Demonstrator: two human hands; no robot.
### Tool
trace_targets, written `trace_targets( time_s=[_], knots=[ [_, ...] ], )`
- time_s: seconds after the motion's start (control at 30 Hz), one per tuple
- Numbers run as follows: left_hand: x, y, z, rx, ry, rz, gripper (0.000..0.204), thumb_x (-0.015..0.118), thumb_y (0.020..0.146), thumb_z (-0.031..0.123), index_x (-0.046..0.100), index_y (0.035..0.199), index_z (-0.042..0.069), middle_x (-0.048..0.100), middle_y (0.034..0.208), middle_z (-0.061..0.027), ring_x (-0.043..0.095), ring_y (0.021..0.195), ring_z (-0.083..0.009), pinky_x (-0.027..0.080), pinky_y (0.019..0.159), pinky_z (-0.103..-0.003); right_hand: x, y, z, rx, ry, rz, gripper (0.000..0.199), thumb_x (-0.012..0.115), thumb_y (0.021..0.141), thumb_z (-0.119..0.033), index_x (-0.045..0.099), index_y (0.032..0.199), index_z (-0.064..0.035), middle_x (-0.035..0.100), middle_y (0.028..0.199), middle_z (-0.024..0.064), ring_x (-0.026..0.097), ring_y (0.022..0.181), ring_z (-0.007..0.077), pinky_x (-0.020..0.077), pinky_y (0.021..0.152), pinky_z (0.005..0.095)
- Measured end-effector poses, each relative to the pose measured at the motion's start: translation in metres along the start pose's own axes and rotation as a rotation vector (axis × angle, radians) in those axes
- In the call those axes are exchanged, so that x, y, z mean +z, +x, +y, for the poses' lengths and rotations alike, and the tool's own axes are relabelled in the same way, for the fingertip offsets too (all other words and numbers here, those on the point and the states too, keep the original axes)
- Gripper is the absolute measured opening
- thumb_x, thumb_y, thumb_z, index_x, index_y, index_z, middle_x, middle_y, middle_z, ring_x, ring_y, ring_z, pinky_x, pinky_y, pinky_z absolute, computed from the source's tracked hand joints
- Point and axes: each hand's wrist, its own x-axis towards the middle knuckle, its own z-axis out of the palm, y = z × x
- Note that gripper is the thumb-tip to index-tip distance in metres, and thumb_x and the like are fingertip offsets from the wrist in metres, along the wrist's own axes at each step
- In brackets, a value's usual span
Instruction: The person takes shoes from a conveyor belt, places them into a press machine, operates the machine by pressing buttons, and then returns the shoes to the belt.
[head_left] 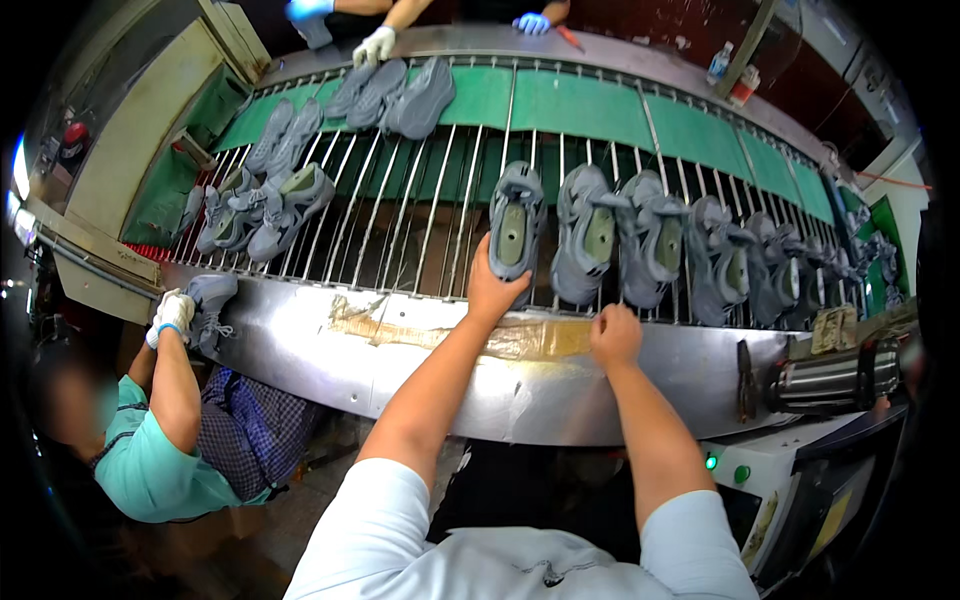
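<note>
My left hand (494, 285) grips the heel end of a grey shoe (505, 268), which lies on the metal rods of a conveyor with its toe pointing away from me. A green last or insole shows inside its opening. My right hand (615, 338) is closed, its fingers curled over the near edge of the conveyor; whatever they may hold is hidden. Just beyond it are a second grey shoe (570, 262) and a third grey shoe (640, 265), both with green inside and loose tongues.
More grey shoes (712, 275) line the rods to the right. Others, such as a shoe pair (290, 210), sit at the left. A steel ledge (280, 330) carries brown tape (540, 338). A metal flask (835, 375) lies at right. Gloved co-workers' hands (375, 47) handle shoes across and at left.
</note>
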Motion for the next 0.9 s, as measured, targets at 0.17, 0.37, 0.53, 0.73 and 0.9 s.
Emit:
trace_targets(
  time_s=[0.17,0.37,0.53,0.73,0.9],
  knots=[
    [-0.005,0.009,0.008,-0.028,0.001,-0.116,0.096,0.08,0.062,0.024,0.028,0.14,0.006,0.044,0.132,-0.0208,0.045,0.122,-0.0361,0.037,0.101,-0.041,-0.006,0.008,-0.002,0.028,0.048,-0.006,0.011,0.063,0.074,-0.016,0.059,0.079,-0.0065,0.055,0.082,0.0097,0.054,0.079,0.0292,0.0411,0.073,0.0404],
    [-0.057,0.066,-0.037,0.332,-0.101,-0.42,0.089,0.068,0.064,0.02,0.029,0.141,0.002,0.049,0.131,-0.0209,0.048,0.121,-0.0341,0.037,0.104,-0.04,0.006,0.021,0.008,0.056,0.046,-0.221,0.013,0.061,0.075,-0.019,0.061,0.074,-0.0061,0.054,0.082,0.0106,0.053,0.083,0.03,0.0397,0.075,0.0408],
    [-0.063,0.192,-0.069,0.531,0.485,-0.128,0.069,0.067,0.067,0.016,0.044,0.13,0.002,0.051,0.127,-0.0211,0.049,0.117,-0.0367,0.039,0.101,-0.044,0.0,0.03,0.0,0.056,0.049,-0.225,0.013,0.061,0.073,-0.018,0.057,0.074,-0.0064,0.051,0.079,0.0114,0.051,0.079,0.0312,0.0383,0.073,0.0419],
    [-0.041,0.331,-0.079,0.312,1.221,-0.048,0.071,0.068,0.068,0.022,0.044,0.134,0.014,0.033,0.145,-0.0185,0.026,0.136,-0.0384,0.019,0.111,-0.05,0.004,0.03,0.003,0.039,0.025,-0.22,0.017,0.064,0.068,-0.021,0.053,0.071,-0.0077,0.049,0.077,0.0113,0.05,0.077,0.0307,0.0387,0.068,0.0419],
    [-0.011,0.39,-0.072,0.171,1.47,-0.014,0.071,0.066,0.075,0.02,0.037,0.14,0.023,0.021,0.151,-0.0183,0.016,0.14,-0.0413,0.012,0.112,-0.054,0.005,0.03,0.005,0.072,0.021,-0.259,0.02,0.066,0.067,-0.024,0.054,0.07,-0.0082,0.049,0.077,0.011,0.05,0.077,0.0298,0.0397,0.068,0.0411]
  ],
)
